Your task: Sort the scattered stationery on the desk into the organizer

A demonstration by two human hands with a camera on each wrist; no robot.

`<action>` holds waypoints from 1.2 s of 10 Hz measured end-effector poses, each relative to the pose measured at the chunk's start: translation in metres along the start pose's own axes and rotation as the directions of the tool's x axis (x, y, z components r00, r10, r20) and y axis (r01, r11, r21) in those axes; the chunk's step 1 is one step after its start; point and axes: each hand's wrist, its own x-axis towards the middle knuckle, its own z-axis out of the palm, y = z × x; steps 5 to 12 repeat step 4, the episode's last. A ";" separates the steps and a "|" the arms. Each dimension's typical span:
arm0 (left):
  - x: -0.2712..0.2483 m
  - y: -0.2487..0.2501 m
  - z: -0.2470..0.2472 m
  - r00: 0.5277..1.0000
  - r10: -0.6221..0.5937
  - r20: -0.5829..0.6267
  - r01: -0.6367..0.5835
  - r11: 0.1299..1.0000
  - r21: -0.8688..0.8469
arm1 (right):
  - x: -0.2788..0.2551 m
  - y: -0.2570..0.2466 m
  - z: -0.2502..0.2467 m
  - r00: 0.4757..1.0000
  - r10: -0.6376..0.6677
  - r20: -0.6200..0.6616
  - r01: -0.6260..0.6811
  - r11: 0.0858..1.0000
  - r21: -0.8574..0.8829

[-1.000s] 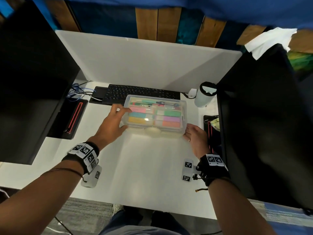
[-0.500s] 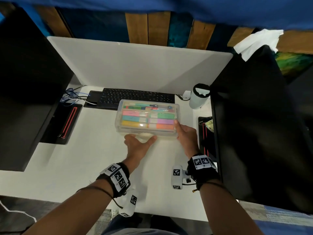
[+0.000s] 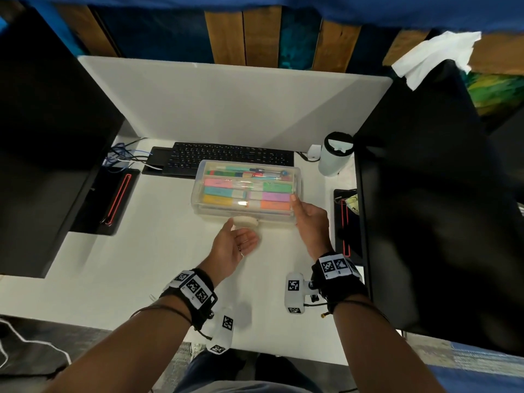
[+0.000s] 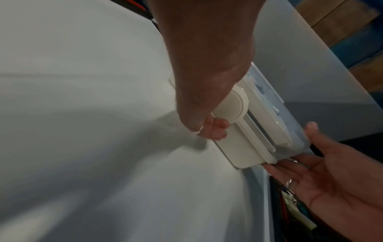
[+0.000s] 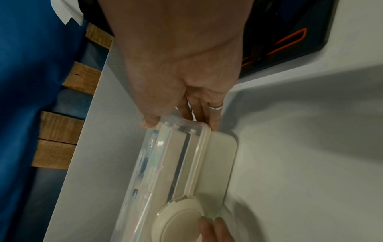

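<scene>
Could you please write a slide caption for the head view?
Left hand at the latch of a clear organizer steadied by the right hand.

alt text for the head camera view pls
A lidded clear organizer of colourful stationery sits on a white desk in front of a keyboard. The left hand, palm up, touches its beige front latch; the right hand braces its right end.
</scene>
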 end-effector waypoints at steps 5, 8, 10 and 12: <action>-0.017 0.016 -0.061 0.976 0.072 -0.206 0.013 0.925 0.381 | -0.014 -0.011 0.000 0.999 -0.023 0.034 0.023 1.000 0.014; -0.017 0.016 -0.061 0.976 0.072 -0.206 0.013 0.925 0.381 | -0.014 -0.011 0.000 0.999 -0.023 0.034 0.023 1.000 0.014; -0.017 0.016 -0.061 0.976 0.072 -0.206 0.013 0.925 0.381 | -0.014 -0.011 0.000 0.999 -0.023 0.034 0.023 1.000 0.014; -0.017 0.016 -0.061 0.976 0.072 -0.206 0.013 0.925 0.381 | -0.014 -0.011 0.000 0.999 -0.023 0.034 0.023 1.000 0.014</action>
